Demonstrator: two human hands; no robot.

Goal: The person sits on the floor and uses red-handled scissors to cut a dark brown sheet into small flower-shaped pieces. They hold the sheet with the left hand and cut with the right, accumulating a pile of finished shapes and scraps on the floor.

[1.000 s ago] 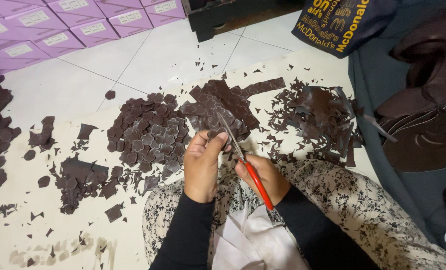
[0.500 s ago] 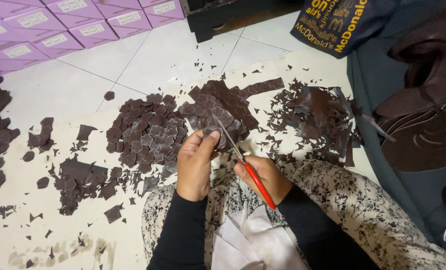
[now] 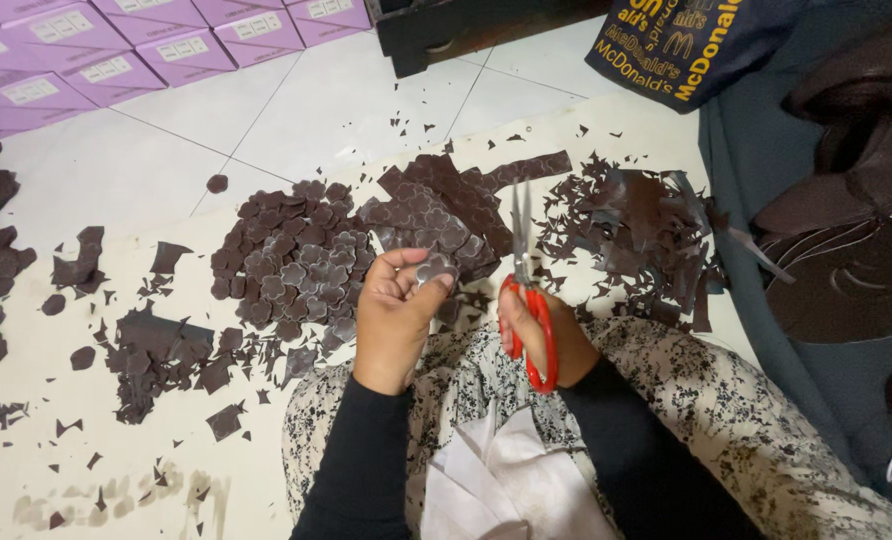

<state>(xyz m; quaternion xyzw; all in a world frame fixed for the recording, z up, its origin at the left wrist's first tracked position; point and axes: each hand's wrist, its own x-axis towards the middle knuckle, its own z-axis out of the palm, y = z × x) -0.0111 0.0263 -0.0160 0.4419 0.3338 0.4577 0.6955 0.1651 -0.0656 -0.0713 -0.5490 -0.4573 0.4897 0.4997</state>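
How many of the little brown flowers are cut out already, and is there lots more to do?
Many look done: a pile of cut flower shapes lies on the floor. In hand: the left hand holds one small flower piece, and the right hand holds red-handled scissors pointing up. Left: uncut brown sheet pieces beyond the hands. Offcut scraps lie to the right.

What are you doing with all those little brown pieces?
A person sits on the floor cutting flower shapes out of dark brown sheet. The left hand pinches one small flower-shaped piece at the fingertips, while the right hand holds red-handled scissors upright, blades nearly closed and off the piece. Just ahead on the pale mat lies a pile of finished flower cutouts, with offcut scraps to the right.
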